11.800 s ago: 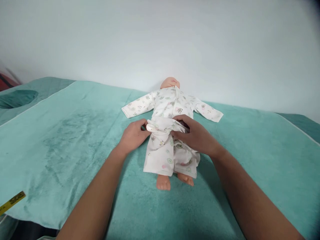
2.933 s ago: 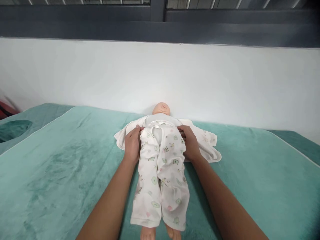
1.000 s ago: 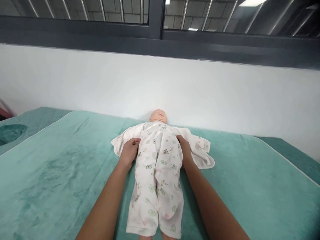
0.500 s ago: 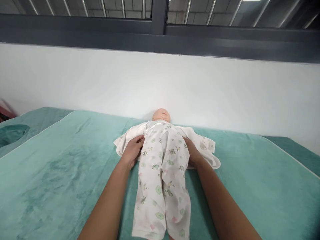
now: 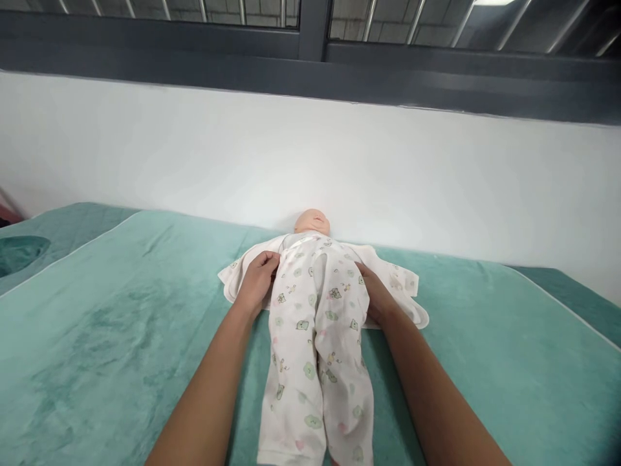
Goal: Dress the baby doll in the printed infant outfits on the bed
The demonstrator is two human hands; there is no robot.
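Note:
A baby doll [image 5: 313, 222] lies on its back on the green bed cover, its head against the wall. White baby pants [image 5: 317, 336] printed with small green and pink figures cover its legs and reach up over the belly. Beneath the doll a white baby jacket [image 5: 395, 278] is spread out, sleeves to both sides. My left hand [image 5: 259, 278] pinches the pants' edge near the waist on the left side. On the opposite side my right hand [image 5: 376, 291] is at the pants' upper edge; its fingertips are hidden behind the cloth.
The green bed cover [image 5: 121, 323] stretches to both sides, with a pale seam along each. A white wall [image 5: 194, 149] rises directly behind the doll, below a dark window frame [image 5: 310, 61] with metal bars. A red item [image 5: 8, 215] shows at the far left edge.
My left hand has moved slightly up along the pants' side and its fingers have closed near the waist. My right hand stays almost in place.

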